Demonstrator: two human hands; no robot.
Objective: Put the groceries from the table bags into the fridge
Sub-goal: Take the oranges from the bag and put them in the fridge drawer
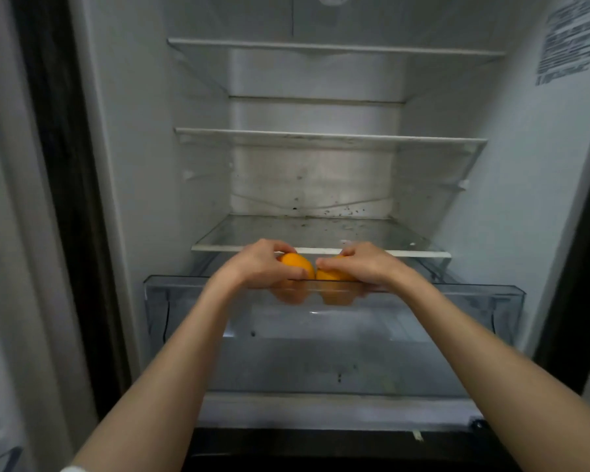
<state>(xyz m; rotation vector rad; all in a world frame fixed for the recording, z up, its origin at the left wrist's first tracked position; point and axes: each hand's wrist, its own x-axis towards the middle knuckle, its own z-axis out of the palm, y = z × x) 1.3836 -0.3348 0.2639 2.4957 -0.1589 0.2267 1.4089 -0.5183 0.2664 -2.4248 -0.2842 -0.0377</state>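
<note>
I face an open fridge. My left hand (258, 264) grips one orange (298, 262) and my right hand (363, 264) grips a second orange (331, 275). The two fruits touch side by side. Both hands reach over the front rim of the clear crisper drawer (474, 301), which is pulled out at the bottom. The lower halves of the oranges show through the drawer's front wall. My fingers cover the tops of both fruits.
Above the drawer a glass shelf (321, 233) lies bare with dark specks at the back. Two more shelves, a middle shelf (321, 136) and a top shelf (321, 47), sit higher. The fridge's dark frame (65, 199) stands at the left.
</note>
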